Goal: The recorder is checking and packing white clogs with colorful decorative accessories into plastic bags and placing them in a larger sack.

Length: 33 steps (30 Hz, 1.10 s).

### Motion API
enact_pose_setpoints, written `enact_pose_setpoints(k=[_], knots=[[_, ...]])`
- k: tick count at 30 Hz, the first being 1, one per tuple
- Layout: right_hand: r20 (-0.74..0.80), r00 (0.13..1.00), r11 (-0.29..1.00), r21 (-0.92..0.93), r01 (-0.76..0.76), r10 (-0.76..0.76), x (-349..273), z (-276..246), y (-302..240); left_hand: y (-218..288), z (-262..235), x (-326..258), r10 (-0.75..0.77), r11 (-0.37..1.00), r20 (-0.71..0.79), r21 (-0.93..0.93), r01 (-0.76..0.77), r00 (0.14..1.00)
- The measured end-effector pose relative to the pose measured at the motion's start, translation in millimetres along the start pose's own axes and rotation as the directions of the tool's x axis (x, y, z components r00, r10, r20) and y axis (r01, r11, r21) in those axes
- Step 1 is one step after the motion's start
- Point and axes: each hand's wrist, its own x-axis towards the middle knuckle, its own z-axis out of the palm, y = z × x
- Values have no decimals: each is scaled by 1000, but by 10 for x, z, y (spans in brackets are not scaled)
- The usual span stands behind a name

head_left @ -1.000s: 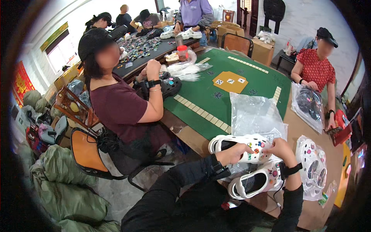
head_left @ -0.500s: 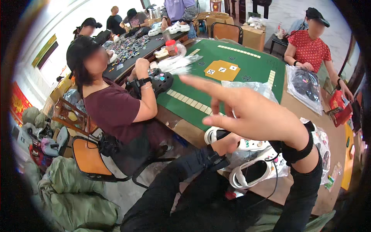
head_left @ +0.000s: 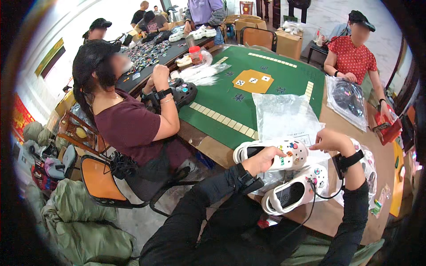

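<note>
My left hand (head_left: 261, 162) grips a white clog (head_left: 294, 164) dotted with colourful charms. Its thumb lies over the upper, and the other fingers are hidden. At the clog's toe is my right hand (head_left: 332, 142), index finger stretched toward it and the other fingers loosely bent; I see nothing held in it. I cannot tell if that fingertip touches the clog. A second white clog (head_left: 290, 193), also with charms, lies nearer to me, heel to the left. A dark cord from my right wrist hangs across it. Behind the clogs lies a clear plastic bag (head_left: 284, 116).
A green mahjong mat (head_left: 208, 99) covers the middle of the brown table (head_left: 359, 221). At left a person in maroon (head_left: 131, 119) handles a dark clog (head_left: 184, 94). Across sits a person in red (head_left: 355, 55) by a bagged dark pair (head_left: 348, 98). Bagged white clogs (head_left: 369, 170) lie at right.
My right hand has come down and back from above the mat to the clog's toe. My left hand's thumb now lies on the clog's upper. The plastic bag stands more in view.
</note>
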Motion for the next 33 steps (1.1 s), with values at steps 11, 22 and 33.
enact_pose_setpoints(k=[11, 22, 33], knots=[[-99, 992, 993, -95, 72, -82, 533, 530, 76, 63, -16, 10, -10, 999, -44, -33, 8, 999], [133, 991, 991, 135, 10, -29, 517, 431, 25, 77, 35, -23, -10, 1000, -127, -13, 8, 992], [176, 982, 995, 54, -79, 69, 618, 414, -56, 80, 101, -66, -4, 1000, -139, -5, 4, 990]])
